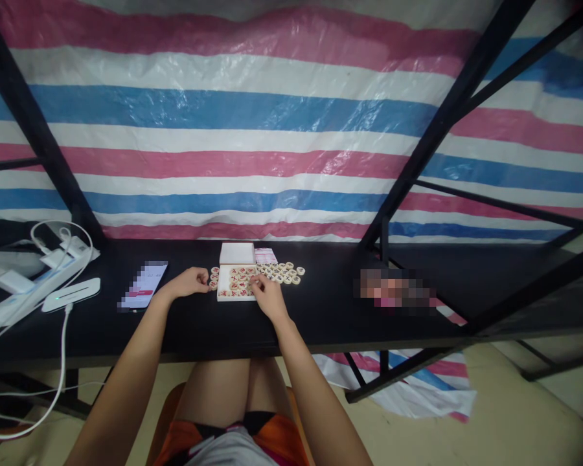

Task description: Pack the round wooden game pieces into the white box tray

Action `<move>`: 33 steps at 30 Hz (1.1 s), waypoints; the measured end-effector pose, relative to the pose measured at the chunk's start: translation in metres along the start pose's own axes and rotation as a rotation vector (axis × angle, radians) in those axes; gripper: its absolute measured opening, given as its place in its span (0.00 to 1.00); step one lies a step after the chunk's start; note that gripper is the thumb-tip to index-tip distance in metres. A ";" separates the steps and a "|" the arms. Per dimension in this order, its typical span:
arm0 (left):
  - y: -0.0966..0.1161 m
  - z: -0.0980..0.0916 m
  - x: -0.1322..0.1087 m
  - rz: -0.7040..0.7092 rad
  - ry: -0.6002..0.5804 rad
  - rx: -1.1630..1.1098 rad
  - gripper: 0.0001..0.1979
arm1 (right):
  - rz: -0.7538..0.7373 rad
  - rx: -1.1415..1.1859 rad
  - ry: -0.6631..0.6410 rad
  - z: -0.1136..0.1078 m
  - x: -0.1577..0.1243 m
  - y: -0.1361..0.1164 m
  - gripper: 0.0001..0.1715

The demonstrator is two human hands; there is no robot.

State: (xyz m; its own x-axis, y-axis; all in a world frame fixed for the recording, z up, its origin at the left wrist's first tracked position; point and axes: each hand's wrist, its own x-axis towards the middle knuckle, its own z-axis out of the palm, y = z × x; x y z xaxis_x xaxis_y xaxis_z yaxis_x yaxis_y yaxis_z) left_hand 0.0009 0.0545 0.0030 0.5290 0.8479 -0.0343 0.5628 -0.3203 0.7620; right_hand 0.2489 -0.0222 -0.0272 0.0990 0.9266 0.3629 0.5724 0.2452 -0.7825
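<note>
1. My left grip (190,283) rests on the black tabletop (320,310) just left of the frame's centre. Its fingers curl toward a short column of side pieces (214,279); whether it pinches one is too small to tell.
2. Those pieces lie just beside the left wall of the white box (233,298), which sits mid-frame and is partly filled with round, red-marked discs.
3. My right grip (267,294) is at the box's right edge, fingertips down on the discs there; I cannot tell if they are closed on one.
4. The lid (237,253) lies just above the box in the frame, with a pink packet (265,254) beside it.
5. Loose pieces (285,272) are scattered right of the box.
6. A phone (143,285) lies left of my left grip, and a white power strip (29,291) sits at the far left.
</note>
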 end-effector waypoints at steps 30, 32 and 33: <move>0.017 0.005 -0.001 0.078 0.260 0.170 0.18 | 0.287 0.249 -0.139 0.062 -0.164 0.038 0.12; 0.018 0.005 -0.001 0.071 0.261 0.173 0.18 | 0.293 0.249 -0.141 0.066 -0.153 0.044 0.11; 0.018 0.005 0.000 0.069 0.260 0.172 0.18 | 0.284 0.244 -0.139 0.068 -0.150 0.044 0.10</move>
State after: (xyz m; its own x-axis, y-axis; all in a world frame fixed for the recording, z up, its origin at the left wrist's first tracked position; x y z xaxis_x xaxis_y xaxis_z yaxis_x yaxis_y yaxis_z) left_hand 0.0142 0.0461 0.0139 0.4022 0.8942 0.1967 0.6425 -0.4287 0.6351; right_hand 0.2039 -0.1312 -0.1509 0.1047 0.9929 0.0563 0.3263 0.0191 -0.9451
